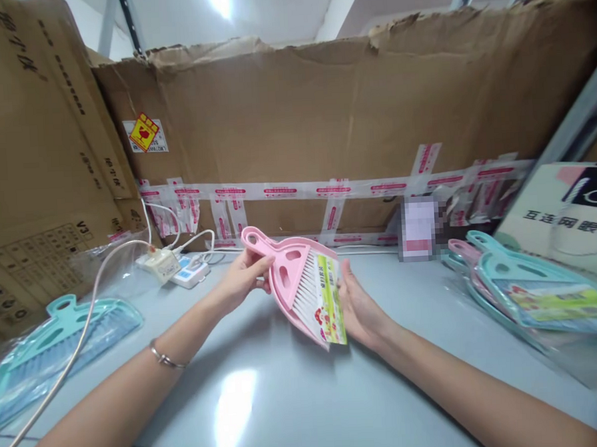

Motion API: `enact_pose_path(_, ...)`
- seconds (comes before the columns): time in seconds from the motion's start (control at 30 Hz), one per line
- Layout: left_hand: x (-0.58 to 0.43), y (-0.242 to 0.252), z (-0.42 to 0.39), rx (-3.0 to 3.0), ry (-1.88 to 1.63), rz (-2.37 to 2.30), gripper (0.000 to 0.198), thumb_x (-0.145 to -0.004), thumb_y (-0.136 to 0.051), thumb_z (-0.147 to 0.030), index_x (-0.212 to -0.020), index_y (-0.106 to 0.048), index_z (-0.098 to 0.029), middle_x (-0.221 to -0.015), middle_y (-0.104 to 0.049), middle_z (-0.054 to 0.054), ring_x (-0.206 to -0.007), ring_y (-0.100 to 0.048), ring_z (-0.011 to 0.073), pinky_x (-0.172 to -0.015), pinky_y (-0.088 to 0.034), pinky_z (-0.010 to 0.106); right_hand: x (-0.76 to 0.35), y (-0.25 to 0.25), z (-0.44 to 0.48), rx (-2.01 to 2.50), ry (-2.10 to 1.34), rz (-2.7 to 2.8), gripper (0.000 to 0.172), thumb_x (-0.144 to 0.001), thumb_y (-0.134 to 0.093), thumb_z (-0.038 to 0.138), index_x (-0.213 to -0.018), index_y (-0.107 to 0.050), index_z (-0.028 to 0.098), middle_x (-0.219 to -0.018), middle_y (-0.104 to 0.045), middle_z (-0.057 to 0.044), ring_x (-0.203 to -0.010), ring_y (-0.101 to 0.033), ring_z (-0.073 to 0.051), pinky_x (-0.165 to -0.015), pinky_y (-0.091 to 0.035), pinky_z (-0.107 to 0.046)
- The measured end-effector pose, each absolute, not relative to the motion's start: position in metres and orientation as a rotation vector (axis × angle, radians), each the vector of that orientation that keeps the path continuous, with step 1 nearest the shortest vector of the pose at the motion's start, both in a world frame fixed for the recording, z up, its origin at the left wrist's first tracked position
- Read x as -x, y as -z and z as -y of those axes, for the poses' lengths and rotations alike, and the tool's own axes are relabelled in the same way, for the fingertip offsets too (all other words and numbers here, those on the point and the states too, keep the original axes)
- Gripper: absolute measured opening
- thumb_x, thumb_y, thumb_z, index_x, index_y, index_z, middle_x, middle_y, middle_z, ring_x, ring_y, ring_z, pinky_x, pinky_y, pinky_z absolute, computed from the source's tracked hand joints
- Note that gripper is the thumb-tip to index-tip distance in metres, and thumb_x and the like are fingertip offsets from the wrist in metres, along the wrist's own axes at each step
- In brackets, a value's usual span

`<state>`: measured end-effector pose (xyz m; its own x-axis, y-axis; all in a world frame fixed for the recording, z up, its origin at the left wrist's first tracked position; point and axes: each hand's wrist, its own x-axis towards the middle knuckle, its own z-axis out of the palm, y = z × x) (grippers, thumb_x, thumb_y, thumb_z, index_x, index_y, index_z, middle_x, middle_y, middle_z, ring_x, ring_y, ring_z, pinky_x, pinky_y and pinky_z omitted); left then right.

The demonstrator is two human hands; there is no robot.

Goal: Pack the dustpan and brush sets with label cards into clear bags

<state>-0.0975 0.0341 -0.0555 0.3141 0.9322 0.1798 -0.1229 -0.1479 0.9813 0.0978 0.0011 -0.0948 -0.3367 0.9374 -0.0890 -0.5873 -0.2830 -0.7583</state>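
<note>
A pink dustpan and brush set (286,277) is held up over the grey table, tilted, with its handle to the upper left. White bristles fan out from the brush, and a green and yellow printed card (331,300) covers part of them. My left hand (246,279) grips the set near the handle, thumb on top. At the right rim my right hand (357,307) supports the pan, its thumb up along the edge and its other fingers partly hidden behind the set.
A turquoise dustpan set (65,349) in clear wrap lies at the left, crossed by a white cable (90,314). Stacked sets (526,278) lie at the right. Chargers and a power strip (191,272) sit at the back, before a large cardboard box (293,117). A printed box (568,216) stands far right.
</note>
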Motion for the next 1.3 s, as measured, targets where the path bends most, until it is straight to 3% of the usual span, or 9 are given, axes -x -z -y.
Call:
enact_pose_path(0.2,0.11,0.065,-0.031,-1.434,-1.275,-0.823,0.037,-0.072,-0.069,-0.038,-0.101,-0.057,-0.018,-0.079,-0.062,0.001,-0.06,-0.057,0.0099,-0.053,-0.053,0.022,-0.127,0.108,-0.029,1.053,-1.388,0.956,0.043,-0.059,-0.076,0.028,-0.094,-0.053,0.017,-0.078,-0.067,-0.008,-0.068,-0.065,-0.024,-0.067,-0.052,-0.04)
enact_pose_path(0.33,0.118,0.06,-0.028,-1.527,-1.368,-0.813,0.044,-0.075,-0.066,-0.036,-0.114,-0.056,-0.019,-0.098,-0.064,0.006,-0.056,-0.055,0.007,-0.05,-0.052,0.02,-0.151,0.1,-0.043,1.179,-0.862,0.958,0.058,-0.059,-0.076,0.028,-0.108,-0.045,0.023,-0.103,-0.058,-0.007,-0.1,-0.055,-0.022,-0.088,-0.044,-0.038)
enact_pose_path(0.47,0.112,0.049,-0.015,-1.679,-1.318,-0.639,0.046,-0.076,-0.065,-0.034,-0.118,-0.055,-0.018,-0.11,-0.062,0.01,-0.056,-0.056,0.0075,-0.047,-0.05,0.019,-0.129,0.072,-0.017,1.049,-0.212,1.511,0.034,-0.072,-0.066,0.037,-0.102,-0.055,0.025,-0.106,-0.048,-0.007,-0.107,-0.046,-0.023,-0.097,-0.035,-0.045)
enact_pose_path(0.57,0.101,0.04,0.003,-1.764,-1.234,-0.477,0.044,-0.077,-0.066,-0.033,-0.117,-0.055,-0.017,-0.103,-0.064,0.011,-0.052,-0.055,0.0068,-0.045,-0.048,0.018,-0.101,0.058,0.01,0.881,-0.131,1.88,0.029,-0.075,-0.065,0.035,-0.101,-0.059,0.025,-0.099,-0.045,-0.006,-0.103,-0.046,-0.023,-0.095,-0.038,-0.044)
enact_pose_path(0.77,0.099,0.024,0.03,-2.032,-1.331,-0.397,0.035,-0.079,-0.064,-0.023,-0.112,-0.055,-0.023,-0.091,-0.066,0.004,-0.046,-0.052,0.0047,-0.043,-0.047,0.017,-0.085,0.042,0.033,0.743,-0.094,2.009,0.007,-0.081,-0.057,0.022,-0.087,-0.054,0.021,-0.088,-0.048,-0.005,-0.087,-0.049,-0.019,-0.077,-0.045,-0.036)
enact_pose_path(0.87,0.104,0.018,0.036,-2.298,-1.627,-0.481,0.036,-0.071,-0.072,-0.02,-0.104,-0.058,-0.019,-0.099,-0.066,0.006,-0.069,-0.063,0.0127,-0.065,-0.054,0.024,-0.086,0.037,0.035,0.685,0.019,1.982,0.01,-0.082,-0.057,0.02,-0.091,-0.053,0.02,-0.086,-0.051,-0.004,-0.084,-0.049,-0.019,-0.075,-0.044,-0.035)
enact_pose_path(0.97,0.104,0.016,0.043,-2.432,-1.769,-0.562,0.041,-0.068,-0.074,-0.02,-0.105,-0.057,-0.018,-0.099,-0.067,0.008,-0.09,-0.064,0.0196,-0.082,-0.052,0.03,-0.083,0.035,0.036,0.642,0.136,1.957,0.013,-0.081,-0.057,0.018,-0.094,-0.053,0.02,-0.088,-0.052,-0.005,-0.084,-0.049,-0.019,-0.075,-0.044,-0.034)
enact_pose_path(1.17,0.105,0.018,0.056,-2.474,-1.839,-0.792,0.034,-0.07,-0.072,-0.023,-0.1,-0.057,-0.019,-0.092,-0.066,0.005,-0.084,-0.064,0.0174,-0.075,-0.053,0.027,-0.082,0.033,0.041,0.576,0.09,1.979,0.011,-0.082,-0.056,0.018,-0.092,-0.053,0.02,-0.083,-0.053,-0.005,-0.08,-0.05,-0.018,-0.069,-0.046,-0.034)
enact_pose_path(1.3,0.126,0.019,0.047,-2.134,-2.028,-1.103,0.022,-0.075,-0.066,-0.024,-0.092,-0.053,-0.018,-0.086,-0.062,0.003,-0.066,-0.061,0.0116,-0.053,-0.05,0.02,-0.096,0.028,0.035,0.607,0.27,1.87,0.009,-0.081,-0.057,0.014,-0.087,-0.054,0.02,-0.081,-0.052,-0.005,-0.078,-0.05,-0.017,-0.068,-0.046,-0.033)
